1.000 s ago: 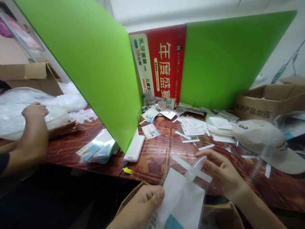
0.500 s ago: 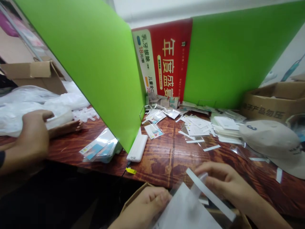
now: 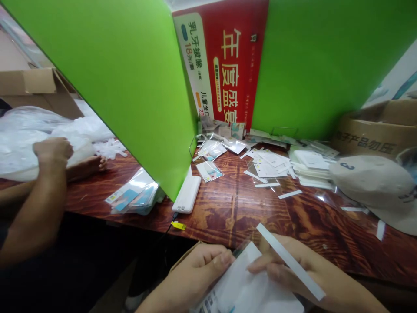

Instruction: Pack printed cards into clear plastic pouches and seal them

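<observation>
My left hand (image 3: 208, 269) is closed, thumb on top, on the left edge of a clear plastic bag with a white card (image 3: 247, 287) in it. Dark print and a bit of blue show near the card's lower end. At the bag's upper right, my right hand (image 3: 302, 256) has its fingers bent against the bag's mouth, over the card. A white sealing strip (image 3: 289, 261) on the bag's flap crosses in front of these fingers. Whether a small clear piece is still under the fingertips is hidden. Below the bag, a cardboard box edge (image 3: 185, 256) shows beside my left hand.
Bagged cards (image 3: 270, 163) and a card stack (image 3: 311, 161) lie on the wooden table (image 3: 228, 217). A power bank (image 3: 187, 195), a cap (image 3: 374, 187) and a carton (image 3: 368, 134) surround them. Green panels (image 3: 130, 87) stand behind. At left, another person's hand (image 3: 54, 148) touches plastic bags.
My right hand has moved down and left onto the bag; the small translucent piece it held no longer shows. The other person's hand has closed. The view has tilted down slightly.
</observation>
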Tool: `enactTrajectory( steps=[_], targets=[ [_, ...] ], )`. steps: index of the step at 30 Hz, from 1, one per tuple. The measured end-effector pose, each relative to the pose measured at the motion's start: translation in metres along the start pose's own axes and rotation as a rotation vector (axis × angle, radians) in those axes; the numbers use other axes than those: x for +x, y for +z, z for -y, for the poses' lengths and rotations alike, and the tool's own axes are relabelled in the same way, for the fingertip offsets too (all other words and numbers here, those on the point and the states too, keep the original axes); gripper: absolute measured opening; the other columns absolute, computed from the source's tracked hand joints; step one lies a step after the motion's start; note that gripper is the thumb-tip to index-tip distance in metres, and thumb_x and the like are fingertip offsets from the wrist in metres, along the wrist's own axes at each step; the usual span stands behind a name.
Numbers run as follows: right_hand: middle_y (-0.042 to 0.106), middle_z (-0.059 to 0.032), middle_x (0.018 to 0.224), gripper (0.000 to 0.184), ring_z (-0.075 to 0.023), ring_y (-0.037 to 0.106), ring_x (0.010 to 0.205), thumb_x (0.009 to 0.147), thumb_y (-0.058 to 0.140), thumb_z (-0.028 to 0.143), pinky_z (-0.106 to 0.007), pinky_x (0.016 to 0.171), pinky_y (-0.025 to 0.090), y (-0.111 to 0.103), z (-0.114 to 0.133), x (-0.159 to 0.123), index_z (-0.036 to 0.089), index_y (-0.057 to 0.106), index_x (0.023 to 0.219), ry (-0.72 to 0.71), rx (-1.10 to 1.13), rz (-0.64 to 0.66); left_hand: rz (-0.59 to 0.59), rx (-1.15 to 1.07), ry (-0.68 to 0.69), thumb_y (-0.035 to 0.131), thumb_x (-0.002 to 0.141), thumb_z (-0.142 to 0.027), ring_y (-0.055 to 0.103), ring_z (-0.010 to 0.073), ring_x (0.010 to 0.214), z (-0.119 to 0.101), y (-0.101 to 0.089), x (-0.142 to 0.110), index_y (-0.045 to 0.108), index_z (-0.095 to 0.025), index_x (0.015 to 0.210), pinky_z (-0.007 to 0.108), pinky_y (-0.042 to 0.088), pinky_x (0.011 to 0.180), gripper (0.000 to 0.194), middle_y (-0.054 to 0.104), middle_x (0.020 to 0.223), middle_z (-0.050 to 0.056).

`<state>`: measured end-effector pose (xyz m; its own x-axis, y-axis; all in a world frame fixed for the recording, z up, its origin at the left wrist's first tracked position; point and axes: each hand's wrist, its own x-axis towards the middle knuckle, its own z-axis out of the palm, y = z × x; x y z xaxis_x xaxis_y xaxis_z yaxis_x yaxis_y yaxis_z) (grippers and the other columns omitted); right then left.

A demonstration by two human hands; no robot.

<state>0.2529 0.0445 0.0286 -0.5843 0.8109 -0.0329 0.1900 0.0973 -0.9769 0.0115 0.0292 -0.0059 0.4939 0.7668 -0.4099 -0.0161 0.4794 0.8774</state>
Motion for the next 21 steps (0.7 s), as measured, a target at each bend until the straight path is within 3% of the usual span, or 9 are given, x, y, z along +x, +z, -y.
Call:
enactTrajectory(
  steps=[2,5,9,11,14,18,19,21],
  targets=[
    [0.067,-0.0069,0.095,0.038,-0.0242,0.062,0.087,0.087,0.059,0.062,-0.033,0.077,0.049,0.002,-0.002,-0.001,0.032,0.08,0.1,0.041,0.079,-0.033,-0.017,0.026,0.001,0.067,0.072,-0.072,0.026,0.009,0.056,-0.005,-0.002,0.0,0.049,-0.017,0.065,0.021,0.02,0.05,0.058,0.037,0.061,-0.006],
    [0.069,-0.0073,0.095,0.055,-0.0256,0.063,0.087,0.085,0.051,0.074,-0.037,0.081,0.05,0.006,-0.014,0.0,0.029,0.079,0.097,0.116,0.372,-0.154,-0.071,0.114,0.029,0.063,0.075,-0.072,0.03,0.0092,0.056,-0.011,-0.006,0.002,0.052,-0.017,0.068,0.02,0.024,0.05,0.057,0.041,0.063,-0.005],
    [0.065,-0.0106,0.129,0.075,-0.0326,0.056,0.119,0.082,0.04,0.084,-0.043,0.101,0.043,0.017,-0.034,0.008,0.025,0.076,0.111,0.182,0.756,-0.179,-0.179,0.292,0.106,0.053,0.08,-0.074,0.038,0.0109,0.057,-0.017,-0.013,0.011,0.058,-0.015,0.074,0.021,0.03,0.052,0.059,0.048,0.065,-0.003],
    [0.068,-0.012,0.122,0.078,-0.0331,0.059,0.115,0.079,0.042,0.086,-0.045,0.1,0.043,0.018,-0.044,0.017,0.024,0.073,0.117,0.157,0.836,-0.243,-0.231,0.342,0.149,0.05,0.081,-0.074,0.039,0.0114,0.055,-0.02,-0.018,0.019,0.055,-0.017,0.071,0.022,0.031,0.051,0.058,0.047,0.062,-0.004],
    [0.072,-0.0108,0.102,0.071,-0.0291,0.064,0.097,0.078,0.052,0.082,-0.044,0.091,0.048,0.008,-0.062,0.038,0.023,0.073,0.11,0.143,0.706,-0.425,-0.377,0.451,0.248,0.049,0.085,-0.067,0.046,0.0151,0.061,-0.025,-0.034,0.039,0.057,-0.018,0.071,0.024,0.038,0.058,0.052,0.051,0.065,-0.002],
    [0.07,-0.0094,0.104,0.06,-0.0262,0.063,0.091,0.072,0.067,0.076,-0.038,0.082,0.05,-0.016,-0.088,0.086,0.021,0.074,0.094,0.185,0.45,-0.59,-0.689,0.57,0.335,0.038,0.092,-0.054,0.058,0.0243,0.073,-0.023,-0.062,0.082,0.061,-0.018,0.081,0.034,0.048,0.07,0.044,0.06,0.07,0.004],
    [0.07,-0.0084,0.103,0.054,-0.0255,0.064,0.091,0.073,0.07,0.07,-0.037,0.081,0.05,-0.022,-0.093,0.102,0.02,0.073,0.092,0.177,0.428,-0.593,-0.753,0.589,0.343,0.034,0.093,-0.05,0.062,0.0278,0.079,-0.019,-0.067,0.091,0.062,-0.017,0.088,0.039,0.05,0.074,0.044,0.065,0.076,0.007],
    [0.069,-0.0061,0.1,0.037,-0.0227,0.064,0.09,0.082,0.072,0.054,-0.037,0.082,0.051,-0.03,-0.1,0.139,0.018,0.07,0.093,0.161,0.412,-0.572,-0.851,0.631,0.379,0.032,0.094,-0.042,0.063,0.0341,0.106,-0.006,-0.072,0.104,0.059,-0.014,0.117,0.047,0.05,0.09,0.044,0.069,0.108,0.017]
  ],
)
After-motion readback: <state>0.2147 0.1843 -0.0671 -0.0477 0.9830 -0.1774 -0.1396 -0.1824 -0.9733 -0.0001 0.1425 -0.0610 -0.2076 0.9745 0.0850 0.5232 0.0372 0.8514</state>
